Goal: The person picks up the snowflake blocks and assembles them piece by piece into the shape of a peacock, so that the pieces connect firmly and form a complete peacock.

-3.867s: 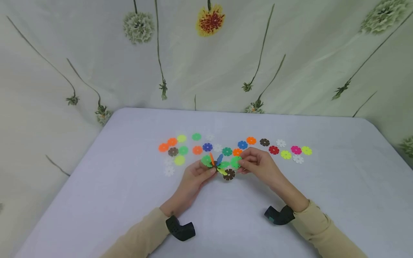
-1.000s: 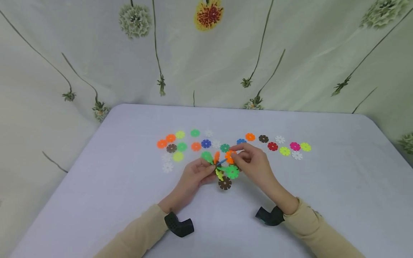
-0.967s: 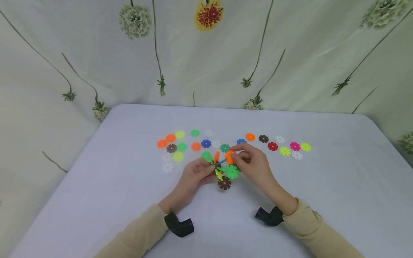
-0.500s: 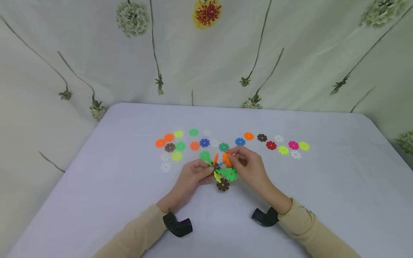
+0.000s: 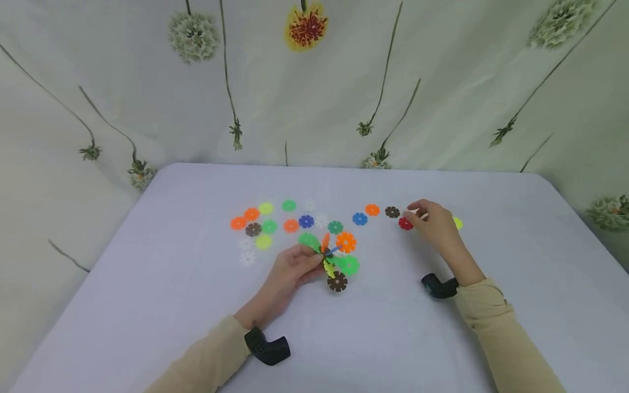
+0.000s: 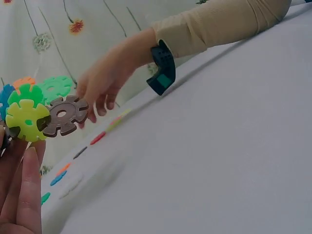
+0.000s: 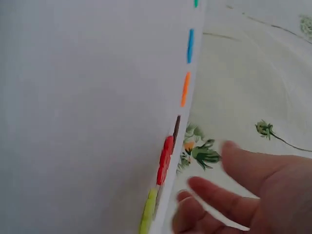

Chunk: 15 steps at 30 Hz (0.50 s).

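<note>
My left hand (image 5: 294,268) pinches a cluster of interlocked notched plastic discs above the table. In it show a brown disc (image 5: 337,281), a green disc (image 5: 349,266), an orange disc (image 5: 346,242) and, from the left wrist view, a yellow disc (image 6: 28,121). My right hand (image 5: 436,226) hovers over the right-hand group of loose discs, beside a red disc (image 5: 405,223). Its thumb and fingers are apart with nothing between them, as the right wrist view shows. The hand covers several discs there; part of a yellow disc (image 5: 458,222) peeks out behind it.
Loose discs lie flat across the middle of the white table (image 5: 196,327): a left group with an orange disc (image 5: 238,223), and towards the right a blue disc (image 5: 360,219) and a dark brown disc (image 5: 392,212). A flower-printed cloth (image 5: 324,98) hangs behind the table.
My right hand set an orange disc onto the cluster, let go of it and moved right over the loose discs. My left hand keeps its hold, nearly in place.
</note>
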Available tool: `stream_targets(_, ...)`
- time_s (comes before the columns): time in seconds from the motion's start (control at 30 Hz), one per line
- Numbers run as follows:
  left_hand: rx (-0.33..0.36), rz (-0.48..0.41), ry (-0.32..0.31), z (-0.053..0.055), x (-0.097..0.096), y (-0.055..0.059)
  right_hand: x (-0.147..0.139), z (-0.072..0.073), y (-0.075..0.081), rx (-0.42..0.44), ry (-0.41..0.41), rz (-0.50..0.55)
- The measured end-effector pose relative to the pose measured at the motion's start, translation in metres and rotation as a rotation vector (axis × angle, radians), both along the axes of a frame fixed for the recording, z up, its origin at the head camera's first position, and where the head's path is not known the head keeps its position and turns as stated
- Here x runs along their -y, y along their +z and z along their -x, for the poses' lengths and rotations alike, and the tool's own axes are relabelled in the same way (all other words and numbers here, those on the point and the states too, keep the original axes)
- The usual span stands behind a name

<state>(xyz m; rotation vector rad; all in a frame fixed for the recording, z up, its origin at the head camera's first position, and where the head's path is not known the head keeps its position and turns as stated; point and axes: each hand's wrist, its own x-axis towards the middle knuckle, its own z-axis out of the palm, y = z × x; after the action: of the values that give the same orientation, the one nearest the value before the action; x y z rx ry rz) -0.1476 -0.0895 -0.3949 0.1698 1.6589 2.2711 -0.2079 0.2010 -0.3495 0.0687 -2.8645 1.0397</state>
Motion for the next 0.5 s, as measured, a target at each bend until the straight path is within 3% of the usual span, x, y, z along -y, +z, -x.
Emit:
stream_targets(0.13, -0.023, 0.023, -0.025, 0.001, 0.000, 0.000, -0.013, 0.006, -0.012, 0.122, 0.031, -0.118)
stream_targets(0.27, -0.051, 0.037, -0.046, 0.001, 0.001, 0.000, -0.010, 0.009, -0.019, 0.096, 0.048, -0.111)
stream_targets(0.37, -0.056, 0.052, -0.058, 0.000, 0.002, -0.001, -0.002, 0.006, -0.018, 0.047, 0.074, -0.047)
stream_targets(0.5, -0.054, 0.082, -0.083, -0.004, 0.001, -0.002, 0.021, -0.006, -0.011, 0.033, 0.173, 0.194)
